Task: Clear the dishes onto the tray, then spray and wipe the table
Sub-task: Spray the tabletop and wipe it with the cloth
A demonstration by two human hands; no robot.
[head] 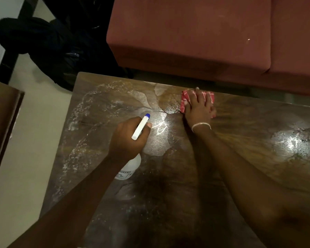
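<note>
Red patterned cloth [184, 104] lying near table's [249, 126] far edge; right hand [199, 109] pressing it flat, fingers spread, I'm guessing for broad wiping. Left hand [127, 138] gripping spray bottle [132, 166], nozzle pointing forward over wet streaks [100, 104], likely readying more spray.

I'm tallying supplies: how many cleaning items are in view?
2. A white spray bottle, gripped in the left hand above the table; a red patterned cloth, pressed under the right hand near the far edge. Others may lie off-frame.
</note>
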